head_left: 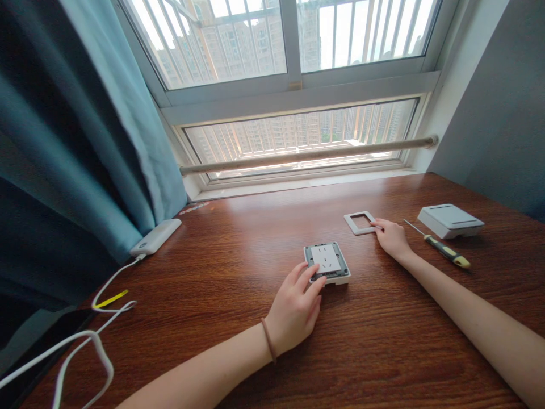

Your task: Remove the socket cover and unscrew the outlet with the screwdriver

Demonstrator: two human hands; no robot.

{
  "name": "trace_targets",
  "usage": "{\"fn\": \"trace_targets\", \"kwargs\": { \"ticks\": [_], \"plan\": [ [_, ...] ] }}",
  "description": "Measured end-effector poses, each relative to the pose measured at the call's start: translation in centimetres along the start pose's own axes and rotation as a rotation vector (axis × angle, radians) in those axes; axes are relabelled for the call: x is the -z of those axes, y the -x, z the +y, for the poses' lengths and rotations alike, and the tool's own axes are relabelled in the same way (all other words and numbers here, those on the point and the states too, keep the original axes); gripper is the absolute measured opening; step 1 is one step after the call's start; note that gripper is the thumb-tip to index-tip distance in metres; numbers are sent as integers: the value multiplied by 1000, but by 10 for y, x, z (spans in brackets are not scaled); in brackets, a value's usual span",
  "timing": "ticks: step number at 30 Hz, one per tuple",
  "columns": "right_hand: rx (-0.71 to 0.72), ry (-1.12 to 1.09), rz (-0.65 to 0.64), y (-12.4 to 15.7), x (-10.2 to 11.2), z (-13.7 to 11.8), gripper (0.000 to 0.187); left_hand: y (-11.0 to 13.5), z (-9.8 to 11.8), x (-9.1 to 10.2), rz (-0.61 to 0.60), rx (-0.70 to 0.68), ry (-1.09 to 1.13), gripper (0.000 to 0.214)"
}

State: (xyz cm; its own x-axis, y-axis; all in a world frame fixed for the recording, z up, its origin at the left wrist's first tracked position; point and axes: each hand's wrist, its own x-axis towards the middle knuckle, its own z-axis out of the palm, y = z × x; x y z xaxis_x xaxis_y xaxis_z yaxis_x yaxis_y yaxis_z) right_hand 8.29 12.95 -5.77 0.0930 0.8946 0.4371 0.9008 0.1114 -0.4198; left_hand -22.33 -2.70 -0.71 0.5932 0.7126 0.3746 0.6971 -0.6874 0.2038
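A wall socket (327,258) with its inner frame bared sits on the wooden table, mounted on a white box. My left hand (296,304) rests at its near left corner, fingers apart and fingertips touching the socket's face and edge. Farther right, my right hand (390,236) pinches the right side of a white square cover frame (360,231), which lies at or just above the tabletop; I cannot tell which. Right of that hand lies a screwdriver (445,250) with a black and yellow handle.
Behind the screwdriver is a white box-shaped unit (451,218). On the left, a white power bank (157,237) with a white cable (114,276) lies by the blue curtain (140,142). A yellow strip (111,299) lies beside the cable. The window (298,136) and its rail close off the back.
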Motion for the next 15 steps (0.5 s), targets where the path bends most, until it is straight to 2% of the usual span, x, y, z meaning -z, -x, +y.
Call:
{"fn": "trace_targets", "kwargs": {
  "ticks": [9, 12, 15],
  "plan": [
    [22, 73, -16, 0, 3, -5, 28, 0, 0, -1, 25, -2, 25, 38],
    [32, 101, -17, -3, 18, -10, 28, -1, -1, -1, 33, -1, 41, 38],
    [1, 158, -14, -7, 43, -9, 27, -1, -1, -1, 43, 14, 82, 41]
  ]
}}
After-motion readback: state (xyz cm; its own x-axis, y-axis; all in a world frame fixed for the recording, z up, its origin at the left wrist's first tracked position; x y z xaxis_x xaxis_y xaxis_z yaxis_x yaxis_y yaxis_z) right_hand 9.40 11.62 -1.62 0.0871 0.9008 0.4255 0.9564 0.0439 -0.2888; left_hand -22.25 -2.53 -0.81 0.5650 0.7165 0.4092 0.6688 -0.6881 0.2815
